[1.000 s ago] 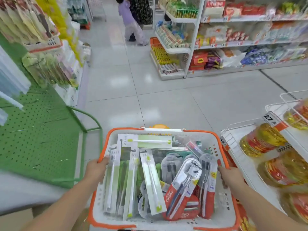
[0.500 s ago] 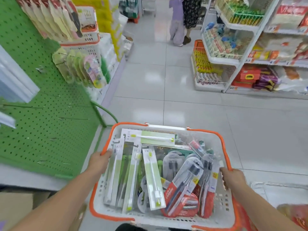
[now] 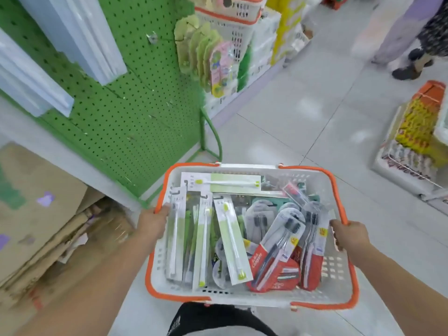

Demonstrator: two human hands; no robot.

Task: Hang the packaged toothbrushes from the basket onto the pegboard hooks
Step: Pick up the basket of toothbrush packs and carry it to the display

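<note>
Toothbrushes point(image 3: 232, 236) lie piled in the basket point(image 3: 252, 299) at 6 o'clock — left hand point(image 3: 152, 224) and right hand point(image 3: 349, 236) each clench its rim. Nothing hung yet, I judge; next, free one hand, lift a pack toward the pegboard point(image 3: 135, 93) at 10 o'clock — its hooks look thin.

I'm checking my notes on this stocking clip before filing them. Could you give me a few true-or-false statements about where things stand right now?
1. Both hands grip the basket by its rim. True: the left hand is on one side, the right hand on the other.
2. The basket is empty. False: it holds many toothbrush packs.
3. The green pegboard stands to the person's left. True.
4. The basket's rim is blue. False: it is orange.
5. A red toothbrush pack hangs on the pegboard. False: it lies in the basket.
</note>
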